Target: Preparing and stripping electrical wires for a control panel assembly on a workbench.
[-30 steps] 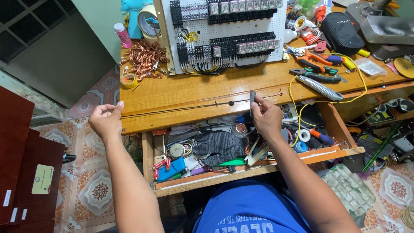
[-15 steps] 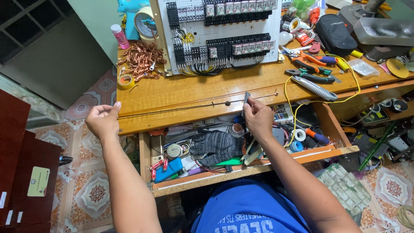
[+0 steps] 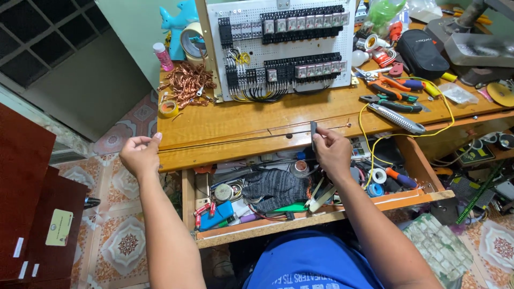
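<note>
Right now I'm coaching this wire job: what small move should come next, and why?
Probably slide the small dark tool in the right hand leftward along the thin wire. The left hand pinches its far end, so it lies stretched across the wooden bench.

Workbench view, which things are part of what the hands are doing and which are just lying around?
In hand:
- thin wire, stretched between the hands
- left hand, pinching one end
- right hand
- small dark tool in its fingers

Lying about:
- relay panel
- copper scraps
- pliers
- open drawer
</note>
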